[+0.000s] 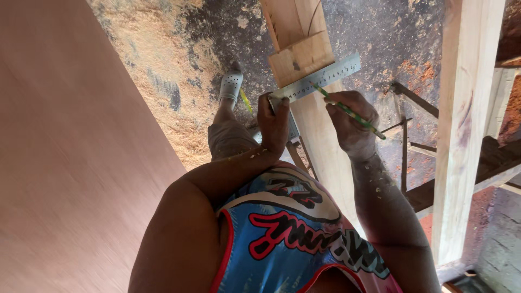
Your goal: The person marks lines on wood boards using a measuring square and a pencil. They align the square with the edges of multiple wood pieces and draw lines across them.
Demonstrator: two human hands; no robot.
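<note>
My left hand [273, 122] presses a metal square ruler [324, 77] flat across a pale wooden beam [320, 133] that runs away from me. My right hand [351, 119] grips a green striped pencil [350, 113], its tip touching the wood at the ruler's edge. A short wooden block [302, 57] sits on the beam just beyond the ruler.
A large reddish plywood sheet [70, 152] fills the left side. A thick pale timber post [467, 119] stands at right, with dark wooden frame pieces [412, 103] beside it. Sawdust covers the floor [163, 65]. My foot in a white clog [230, 87] rests there.
</note>
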